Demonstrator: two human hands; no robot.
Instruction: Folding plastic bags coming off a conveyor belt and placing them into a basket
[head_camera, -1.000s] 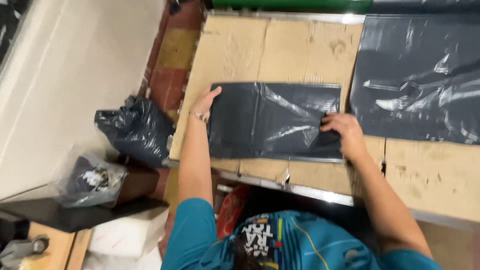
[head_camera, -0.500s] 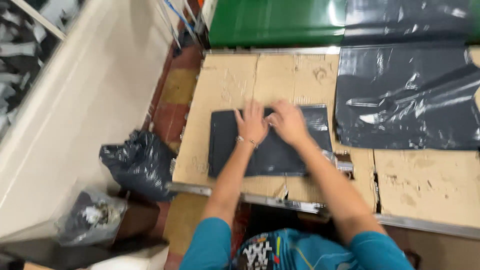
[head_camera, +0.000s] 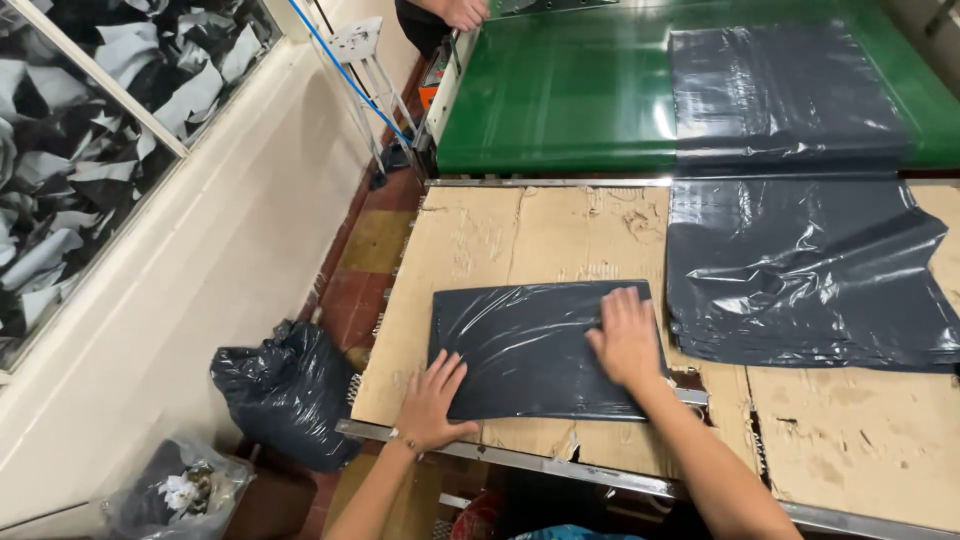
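Head cam: I see folded dark plastic bag (head_camera: 530, 350) on cardboard-topped table (head_camera: 480, 240), near front edge. Left hand (head_camera: 432, 402) flat on lower-left corner, right hand (head_camera: 628, 338) flat on right end; neither gripping. I judge film light, limp, slick; pinch at folded edge/corners.

Cream wall (head_camera: 200, 300) is running along the left, window (head_camera: 90, 130) above. Red-tiled floor (head_camera: 350, 300) is showing beside the cardboard-covered tabletop (head_camera: 520, 230).

green conveyor belt (head_camera: 560, 100) carrying a dark plastic sheet (head_camera: 780, 90) | stack of dark bags (head_camera: 810, 270) on cardboard-covered table (head_camera: 520, 240) | full black rubbish bag (head_camera: 285, 390) on floor | clear bag of scraps (head_camera: 175, 495) by wall | another person's hand (head_camera: 462, 12) at far end
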